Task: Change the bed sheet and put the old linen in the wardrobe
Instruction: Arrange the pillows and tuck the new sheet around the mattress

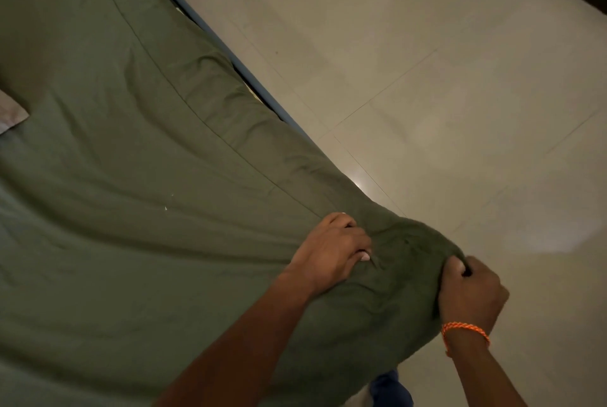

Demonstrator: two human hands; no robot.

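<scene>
Right hand (469, 291) gripping olive-green bed sheet (138, 176) at mattress corner; left hand (331, 252) pinching nearby; you are best pulling evenly.

Dim, soft, glare on floor (359, 184)

Matt cloth sheet (138, 150); glossy tile floor (443, 84).

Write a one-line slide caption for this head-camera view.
Both hands work the green sheet at the mattress corner: left hand presses on top, right hand grips the fabric at the edge.
</scene>
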